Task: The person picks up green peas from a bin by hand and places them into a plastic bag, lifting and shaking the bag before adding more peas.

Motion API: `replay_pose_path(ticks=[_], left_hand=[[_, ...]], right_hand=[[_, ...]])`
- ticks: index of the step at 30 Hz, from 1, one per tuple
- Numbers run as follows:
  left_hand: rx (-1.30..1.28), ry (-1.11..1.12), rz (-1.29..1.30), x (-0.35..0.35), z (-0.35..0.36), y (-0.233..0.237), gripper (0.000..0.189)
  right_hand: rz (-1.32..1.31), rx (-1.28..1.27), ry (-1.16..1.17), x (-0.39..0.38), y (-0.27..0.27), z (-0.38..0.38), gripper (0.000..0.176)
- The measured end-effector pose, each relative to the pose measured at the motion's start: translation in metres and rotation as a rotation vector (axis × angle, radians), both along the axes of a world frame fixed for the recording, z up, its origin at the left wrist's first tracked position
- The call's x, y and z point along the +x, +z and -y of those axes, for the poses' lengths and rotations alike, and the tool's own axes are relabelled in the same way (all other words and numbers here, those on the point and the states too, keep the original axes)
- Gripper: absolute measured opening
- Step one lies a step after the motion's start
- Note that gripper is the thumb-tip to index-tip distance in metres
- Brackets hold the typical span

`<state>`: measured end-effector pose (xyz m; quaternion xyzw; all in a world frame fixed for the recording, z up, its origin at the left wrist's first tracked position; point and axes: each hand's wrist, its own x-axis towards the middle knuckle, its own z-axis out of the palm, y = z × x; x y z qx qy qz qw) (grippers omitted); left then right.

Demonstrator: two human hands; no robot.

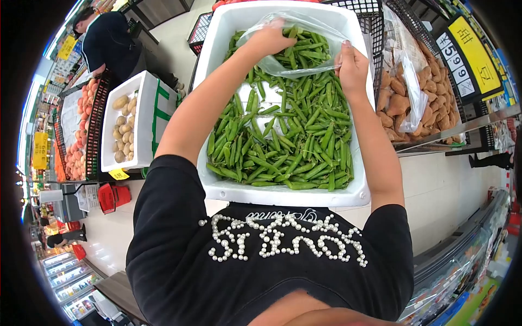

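A person's left hand point(267, 42) bends in at the mouth of a clear plastic bag point(325, 22), its curled fingers against several green pea pods point(321, 157); whether they grip the pods or only touch them cannot be told. The right hand point(352, 69) pinches the bag's rim beside the right wall of a white foam box point(283, 196). The bag's mouth spans the gap between the hands, its long axis running roughly left to right. Most of the pods lie below the hands and toward the body, with the left hand the nearer to those at the far end. Both arms reach forward, the left slanting inward across the box, the right rising along its side. Potatoes point(124, 130) sit to the left; brown root vegetables point(399, 103) and a yellow price sign point(470, 49) stand to the right.
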<state>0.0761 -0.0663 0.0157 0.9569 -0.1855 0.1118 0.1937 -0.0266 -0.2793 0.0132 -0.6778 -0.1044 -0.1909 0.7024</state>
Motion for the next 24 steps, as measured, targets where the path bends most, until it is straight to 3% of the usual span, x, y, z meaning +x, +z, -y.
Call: replay_pose_path(ticks=[1,4,5,8,12,15,16,18,21,24], left_hand=[[0.113,-0.015,0.098,-0.004,-0.005,-0.006,0.07],[0.385,-0.207,-0.063,-0.032,-0.026,0.024,0.056],[0.334,-0.17,-0.201,-0.046,-0.033,0.025,0.043],[0.339,-0.229,-0.298,-0.072,-0.049,0.02,0.039],[0.336,-0.168,0.022,-0.119,-0.048,0.022,0.026],[-0.061,-0.332,0.022,-0.153,-0.036,0.015,0.019],[-0.194,-0.534,-0.072,-0.161,-0.034,0.011,0.02],[-0.149,-0.742,-0.457,-0.171,-0.025,0.006,0.021],[0.308,-0.584,-0.452,-0.167,-0.014,-0.03,0.028],[0.364,-0.406,-0.493,-0.139,-0.019,-0.057,0.047]], right_hand=[[0.01,0.001,0.003,0.001,0.0,0.001,0.049],[0.018,-0.003,-0.002,0.003,0.0,0.002,0.05],[0.021,-0.008,-0.004,0.004,0.001,0.001,0.05],[0.005,-0.029,0.011,0.004,0.002,-0.004,0.05],[0.01,0.011,0.04,0.007,0.0,-0.005,0.05],[0.032,0.042,0.058,0.011,-0.004,0.002,0.049],[0.037,0.038,0.046,0.012,-0.005,0.001,0.049],[0.056,0.041,0.03,0.014,-0.005,-0.002,0.05],[0.034,0.033,0.029,0.015,-0.006,-0.001,0.05],[0.018,0.024,0.014,0.013,-0.004,-0.002,0.051]])
